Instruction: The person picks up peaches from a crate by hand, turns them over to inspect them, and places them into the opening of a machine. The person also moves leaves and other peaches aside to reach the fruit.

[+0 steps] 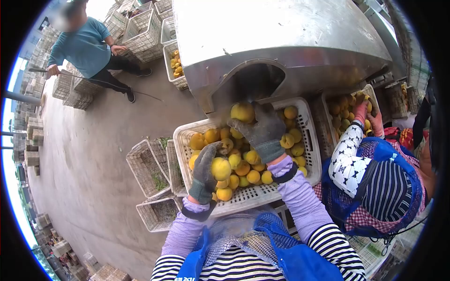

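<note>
Both my hands wear dark grey gloves over a crate of yellow peaches. My left hand (205, 169) is closed around a yellow peach (221, 169) above the left part of the crate. Farther forward, my right hand (260, 128) grips another peach (243, 112), close to the opening (251, 83) of a metal machine. The white plastic crate (311, 140) has slotted sides and sits tilted in front of me. Several loose peaches (253, 176) lie in it below my hands. Part of the right-hand fingers is hidden behind the fruit.
The metal machine (281, 28) stands beyond the crate. At right, a co-worker (375, 187) reaches into another peach crate (372, 93). Crates (147, 168) stand on the floor at left. Another person (91, 47) holds a thin rod (40, 70) near stacked crates (140, 35).
</note>
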`<state>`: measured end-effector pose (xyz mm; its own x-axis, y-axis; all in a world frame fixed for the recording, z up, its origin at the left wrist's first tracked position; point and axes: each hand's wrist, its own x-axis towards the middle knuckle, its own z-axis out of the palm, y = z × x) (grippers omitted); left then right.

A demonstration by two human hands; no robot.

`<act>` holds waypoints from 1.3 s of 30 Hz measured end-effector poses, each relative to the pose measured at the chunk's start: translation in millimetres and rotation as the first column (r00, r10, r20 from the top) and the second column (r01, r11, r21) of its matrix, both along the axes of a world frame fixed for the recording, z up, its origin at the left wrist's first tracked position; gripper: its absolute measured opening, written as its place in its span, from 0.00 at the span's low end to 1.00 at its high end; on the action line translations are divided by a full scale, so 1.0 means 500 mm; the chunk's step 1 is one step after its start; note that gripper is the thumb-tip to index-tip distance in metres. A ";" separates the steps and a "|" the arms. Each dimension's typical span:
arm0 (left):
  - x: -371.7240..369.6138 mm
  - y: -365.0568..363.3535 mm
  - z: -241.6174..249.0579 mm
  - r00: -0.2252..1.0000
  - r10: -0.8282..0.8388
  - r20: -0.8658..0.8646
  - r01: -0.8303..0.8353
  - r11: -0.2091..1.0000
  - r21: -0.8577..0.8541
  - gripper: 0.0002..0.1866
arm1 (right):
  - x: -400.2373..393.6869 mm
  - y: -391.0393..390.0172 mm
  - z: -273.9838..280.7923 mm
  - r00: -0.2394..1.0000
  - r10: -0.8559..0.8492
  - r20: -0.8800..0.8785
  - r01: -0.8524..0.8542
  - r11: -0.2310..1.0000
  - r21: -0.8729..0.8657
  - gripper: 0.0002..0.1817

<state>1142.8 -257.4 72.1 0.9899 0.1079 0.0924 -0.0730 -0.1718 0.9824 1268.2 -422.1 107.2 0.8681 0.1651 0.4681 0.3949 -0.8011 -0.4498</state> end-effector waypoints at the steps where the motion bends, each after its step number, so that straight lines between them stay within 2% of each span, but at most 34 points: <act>1: -0.007 0.002 -0.011 1.000 -0.008 0.000 0.008 1.000 0.020 0.21 | 0.026 0.007 -0.016 1.000 -0.014 -0.012 0.014 0.999 -0.053 0.36; 2: -0.008 0.003 -0.007 1.000 -0.014 -0.004 0.014 0.999 0.039 0.21 | 0.050 0.013 -0.044 0.987 -0.046 -0.151 0.040 0.998 -0.044 0.33; 3: -0.011 0.002 -0.003 1.000 -0.021 -0.010 0.021 0.998 0.056 0.21 | 0.068 0.021 -0.043 0.986 -0.045 -0.157 0.039 0.998 -0.044 0.32; 4: -0.013 -0.001 0.001 0.997 -0.016 -0.075 0.009 0.995 -0.095 0.22 | 0.080 0.031 -0.040 0.985 -0.044 -0.165 0.037 0.998 -0.046 0.31; 5: -0.014 -0.003 0.004 0.997 -0.003 -0.074 -0.007 0.991 -0.134 0.23 | 0.096 0.040 -0.038 0.984 -0.041 -0.171 0.033 0.998 -0.049 0.29; 7: -0.015 -0.007 0.009 0.997 0.026 -0.078 -0.042 0.976 -0.213 0.24 | 0.133 0.054 -0.048 0.998 0.026 0.064 -0.016 0.988 -0.155 0.30; 8: -0.012 -0.007 0.020 0.994 0.038 -0.104 -0.049 0.993 -0.110 0.27 | 0.146 0.058 -0.057 0.982 0.065 0.175 -0.028 0.977 -0.210 0.31; 10: -0.004 -0.012 0.018 0.988 0.067 -0.141 -0.089 0.984 -0.155 0.28 | 0.172 0.044 -0.087 0.997 -0.009 0.072 0.022 0.983 -0.183 0.33; 11: 0.004 -0.016 0.015 0.984 0.084 -0.156 -0.111 0.978 -0.177 0.29 | 0.166 0.038 -0.069 0.999 0.002 -0.040 -0.007 0.993 -0.118 0.35; 12: 0.014 -0.021 0.011 0.971 0.073 -0.227 -0.167 0.886 -0.433 0.26 | 0.160 0.031 -0.052 0.989 0.011 -0.149 -0.019 0.999 -0.050 0.37; 13: 0.023 -0.026 0.007 0.953 0.070 -0.294 -0.252 0.719 -0.647 0.25 | 0.118 0.020 0.022 0.947 0.084 -0.309 -0.062 0.995 0.079 0.40; 14: 0.030 -0.025 0.029 0.968 0.048 -0.247 -0.182 0.810 -0.558 0.25 | 0.074 0.010 0.063 0.876 0.169 -0.451 -0.080 0.975 0.210 0.42; 16: 0.049 -0.027 0.066 0.956 -0.056 -0.287 -0.164 0.711 -0.684 0.29 | 0.001 -0.006 0.057 0.868 0.408 -0.283 -0.337 0.903 0.267 0.48; 17: 0.058 -0.028 0.078 0.927 -0.152 -0.343 -0.233 0.481 -0.845 0.31 | -0.031 -0.009 0.051 0.868 0.417 -0.269 -0.368 0.905 0.215 0.48; 18: 0.060 -0.030 0.080 0.894 -0.262 -0.365 -0.313 0.218 -0.924 0.34 | -0.062 -0.006 0.045 0.870 0.423 -0.254 -0.392 0.905 0.164 0.48; 19: 0.059 -0.035 0.063 0.885 -0.298 -0.357 -0.309 0.197 -0.931 0.34 | -0.085 -0.005 0.037 0.872 0.428 -0.237 -0.413 0.904 0.110 0.48; 21: 0.070 -0.047 0.040 0.869 -0.367 -0.332 -0.296 0.151 -0.943 0.34 | -0.108 0.001 0.005 0.926 0.320 -0.202 -0.307 0.947 0.094 0.48; 22: 0.070 -0.059 0.040 0.892 -0.321 -0.320 -0.267 0.198 -0.943 0.34 | -0.109 0.004 -0.004 0.947 0.266 -0.180 -0.253 0.963 0.089 0.48; 25: 0.075 -0.065 0.028 0.911 -0.294 -0.289 -0.225 0.235 -0.946 0.34 | -0.102 0.008 0.010 0.944 0.130 -0.303 -0.124 0.992 0.039 0.47; 26: 0.078 -0.075 0.060 0.934 -0.261 -0.244 -0.162 0.302 -0.940 0.35 | -0.089 0.007 -0.012 0.960 0.072 -0.270 -0.080 0.997 -0.018 0.45; 28: 0.052 -0.063 0.008 0.912 -0.118 -0.393 -0.305 0.447 -0.841 0.36 | -0.024 0.003 -0.068 0.980 -0.036 -0.197 0.011 0.992 -0.127 0.42; 29: 0.039 -0.054 -0.028 0.889 -0.036 -0.457 -0.378 0.507 -0.775 0.37 | 0.010 0.000 -0.065 0.953 -0.005 -0.303 -0.031 0.993 -0.112 0.42; 30: 0.023 -0.042 -0.075 0.890 -0.003 -0.456 -0.395 0.496 -0.774 0.37 | 0.044 0.002 -0.059 0.913 0.027 -0.407 -0.071 0.993 -0.093 0.41; 31: 0.012 -0.025 -0.098 0.855 0.034 -0.517 -0.455 0.528 -0.717 0.36 | 0.075 0.012 -0.058 0.980 0.051 -0.191 -0.075 0.990 -0.121 0.41; 32: -0.002 -0.008 -0.113 0.811 0.074 -0.580 -0.516 0.556 -0.651 0.34 | 0.101 0.024 -0.057 0.997 0.078 0.027 -0.073 0.986 -0.150 0.40; 33: -0.016 0.001 -0.136 0.762 0.115 -0.637 -0.573 0.580 -0.580 0.33 | 0.118 0.032 -0.058 0.986 0.088 0.145 -0.066 0.986 -0.151 0.39; 34: -0.021 0.006 -0.164 0.787 0.212 -0.580 -0.520 0.733 -0.438 0.31 | 0.135 0.041 -0.059 0.961 0.092 0.262 -0.052 0.987 -0.154 0.37; 36: -0.011 0.011 -0.213 0.849 0.332 -0.411 -0.395 0.915 -0.078 0.29 | 0.163 0.046 -0.041 0.952 0.060 0.299 -0.025 0.992 -0.121 0.34; 37: -0.005 0.009 -0.239 0.877 0.344 -0.335 -0.279 0.933 0.226 0.29 | 0.147 0.036 -0.035 0.990 0.066 0.122 -0.066 0.998 -0.004 0.31; 38: 0.002 0.007 -0.261 0.908 0.328 -0.259 -0.158 0.843 0.514 0.29 | 0.110 0.020 -0.029 0.994 0.092 -0.058 -0.085 0.989 0.119 0.29; 39: 0.013 0.006 -0.273 0.939 0.285 -0.192 -0.045 0.655 0.754 0.30 | 0.073 0.002 -0.026 0.964 0.135 -0.230 -0.078 0.968 0.240 0.26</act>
